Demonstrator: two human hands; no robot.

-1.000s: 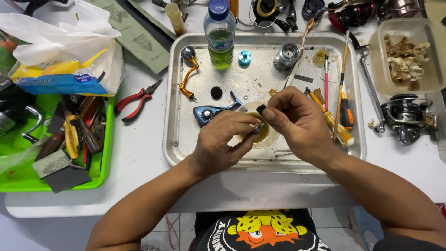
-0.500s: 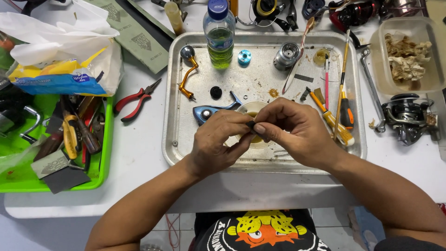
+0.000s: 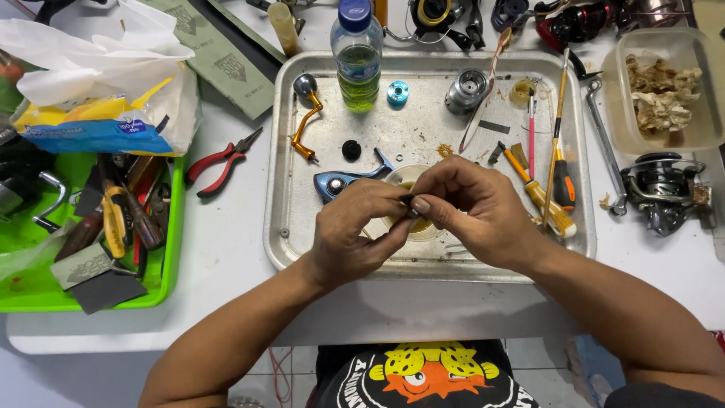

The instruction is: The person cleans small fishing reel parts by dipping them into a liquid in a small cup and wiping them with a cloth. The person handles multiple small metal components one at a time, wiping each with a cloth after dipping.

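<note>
My left hand (image 3: pixel 351 230) and my right hand (image 3: pixel 472 211) meet over the metal tray (image 3: pixel 283 227), fingertips pinched together on a small dark part (image 3: pixel 406 199). They hover above a small round cup (image 3: pixel 418 227) with yellowish liquid. A blue reel body piece (image 3: pixel 340 181) lies just left of the hands. Most of the small part is hidden by my fingers.
On the tray lie a gold reel handle (image 3: pixel 306 121), a plastic bottle (image 3: pixel 356 57), a black knob (image 3: pixel 351 149), a metal spool (image 3: pixel 466 91), brushes and screwdrivers (image 3: pixel 559 174). Red pliers (image 3: pixel 223 160) lie left of the tray. A green tool tray (image 3: pixel 170 249) stands at left, a fishing reel (image 3: pixel 664 189) at right.
My hands have drawn closer together over the cup, and the fingertips now pinch the small dark part more tightly. Nothing else has moved.
</note>
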